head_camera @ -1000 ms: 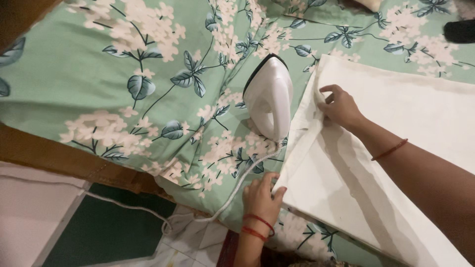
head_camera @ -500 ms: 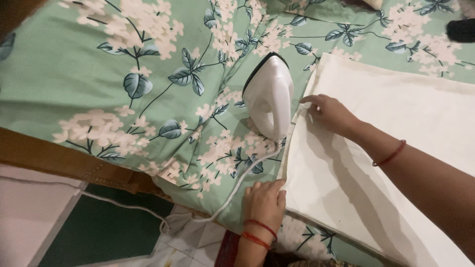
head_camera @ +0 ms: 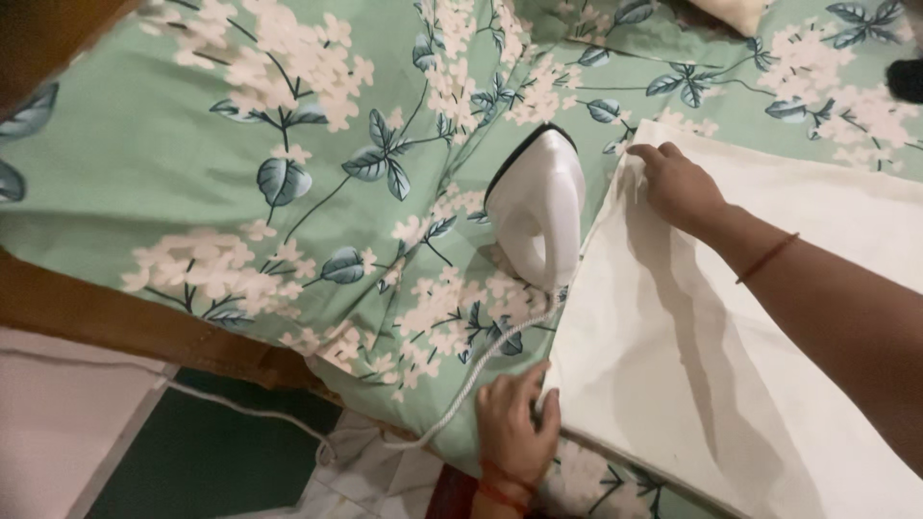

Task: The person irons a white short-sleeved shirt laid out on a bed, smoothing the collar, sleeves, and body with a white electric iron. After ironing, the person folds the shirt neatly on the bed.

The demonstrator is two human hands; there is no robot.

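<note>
A folded cream-white cloth (head_camera: 731, 336) lies on a green bed sheet (head_camera: 173, 144) printed with white flowers. My right hand (head_camera: 678, 183) presses down on the cloth's far left corner, fingers on the fabric edge. My left hand (head_camera: 514, 423) rests at the cloth's near left corner, fingertips touching its edge, with red thread bands on the wrist. A white electric iron (head_camera: 538, 207) stands upright on the sheet just left of the cloth, between my two hands. Its white cord (head_camera: 461, 389) runs down past my left hand and off the bed.
The bed's brown wooden frame (head_camera: 115, 317) runs along the lower left. Below it are a dark green floor (head_camera: 221, 461) and pale tiles (head_camera: 375, 481). A dark object (head_camera: 906, 79) sits at the far right edge of the sheet.
My right hand has slid along the cloth's left edge toward its far corner. My left hand has shifted slightly at the near corner. The iron has stayed put.
</note>
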